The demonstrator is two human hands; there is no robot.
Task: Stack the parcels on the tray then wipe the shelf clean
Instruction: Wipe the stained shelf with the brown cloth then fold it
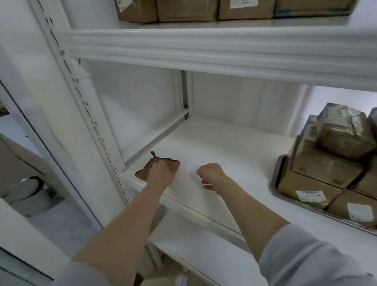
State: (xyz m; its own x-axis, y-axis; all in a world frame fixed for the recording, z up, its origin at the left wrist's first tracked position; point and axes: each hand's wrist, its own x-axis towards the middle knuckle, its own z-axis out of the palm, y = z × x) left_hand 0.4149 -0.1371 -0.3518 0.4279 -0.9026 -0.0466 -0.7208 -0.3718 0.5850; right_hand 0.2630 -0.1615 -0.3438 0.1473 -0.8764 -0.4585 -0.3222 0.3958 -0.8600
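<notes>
While left hand (161, 170) grips one cloth (143, 173), right hand (211, 175) curls empty; one tray (276, 172) bears six parcels (325, 163).

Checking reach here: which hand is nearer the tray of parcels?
Right. The right hand is apart from the tray, to its left; the left hand grips a brown cloth farther left.

The white middle shelf (228, 146) carries two items directly: a brown cloth (142, 173) at the front left corner and a metal tray (276, 170) at the right end, well apart. The upper shelf (213, 50) carries a row of cardboard boxes (185, 2).
</notes>
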